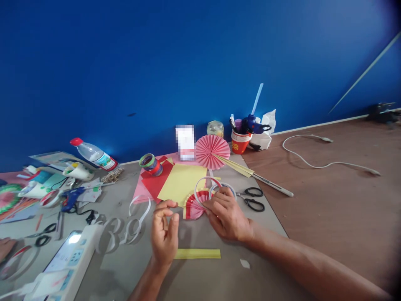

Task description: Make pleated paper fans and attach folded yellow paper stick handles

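My right hand (226, 216) rests on a pleated pink and red paper fan (193, 207) and grips a white tape loop (203, 182) at its edge. My left hand (164, 234) hovers just left of the fan, fingers curled with thumb and forefinger close together; I cannot make out anything between them. A folded yellow paper strip (198, 253) lies on the grey table (219, 280) below both hands. A yellow sheet (182, 181) and red paper (154, 184) lie just behind the fan.
Black scissors (253, 198) lie right of my right hand. A finished pink paper rosette (212, 151), a red cup of tools (240, 142), tape rolls (151, 164), a water bottle (94, 154), a blue glue gun (71, 197) and a power strip (67, 257) stand around. Another person's hand (4, 247) shows at far left.
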Available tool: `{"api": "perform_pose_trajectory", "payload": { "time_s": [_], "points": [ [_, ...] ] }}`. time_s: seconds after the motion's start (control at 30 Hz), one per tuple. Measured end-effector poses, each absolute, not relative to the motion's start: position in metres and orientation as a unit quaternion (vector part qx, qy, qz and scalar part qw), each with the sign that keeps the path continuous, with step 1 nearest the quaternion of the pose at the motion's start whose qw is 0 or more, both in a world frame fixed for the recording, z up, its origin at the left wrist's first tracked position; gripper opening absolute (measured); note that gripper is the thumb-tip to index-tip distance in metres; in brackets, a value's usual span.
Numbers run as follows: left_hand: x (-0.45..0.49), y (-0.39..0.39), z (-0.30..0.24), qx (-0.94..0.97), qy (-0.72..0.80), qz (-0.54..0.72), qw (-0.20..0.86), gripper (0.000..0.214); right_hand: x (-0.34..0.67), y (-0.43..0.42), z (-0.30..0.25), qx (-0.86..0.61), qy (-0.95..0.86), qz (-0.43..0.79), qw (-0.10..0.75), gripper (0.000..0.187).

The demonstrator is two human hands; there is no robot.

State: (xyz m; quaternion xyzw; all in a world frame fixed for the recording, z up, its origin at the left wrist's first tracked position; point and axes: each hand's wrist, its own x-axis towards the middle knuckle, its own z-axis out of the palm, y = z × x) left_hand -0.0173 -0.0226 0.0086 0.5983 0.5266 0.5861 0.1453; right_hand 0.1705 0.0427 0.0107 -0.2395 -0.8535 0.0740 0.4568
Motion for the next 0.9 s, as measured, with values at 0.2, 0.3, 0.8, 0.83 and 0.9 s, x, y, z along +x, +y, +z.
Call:
{"api": "perform_pose_trajectory", "payload": {
  "time_s": [0.2, 0.3, 0.8, 0.83, 0.9],
  "points": [
    [-0.012, -0.024, 0.003, 0.651, 0.532, 0.517, 0.16, 0.032, 0.167, 0.038, 0.011, -0.197, -0.87, 0.066, 0.447, 0.023],
    [-0.011, -0.024, 0.006, 0.667, 0.536, 0.501, 0.128, 0.012, 0.167, 0.036, 0.01, -0.192, -0.871, 0.055, 0.449, 0.021],
    [-0.02, -0.044, 0.044, 0.682, 0.554, 0.463, 0.12, 0.01, 0.188, 0.023, 0.061, -0.219, -0.897, -0.027, 0.382, 0.019],
    [-0.022, -0.049, 0.047, 0.678, 0.557, 0.462, 0.129, 0.01, 0.191, 0.017, 0.067, -0.22, -0.901, -0.023, 0.374, 0.02],
    [-0.025, -0.061, 0.052, 0.673, 0.561, 0.459, 0.148, 0.01, 0.199, 0.005, 0.078, -0.219, -0.908, -0.009, 0.356, 0.023]
  ]
}}
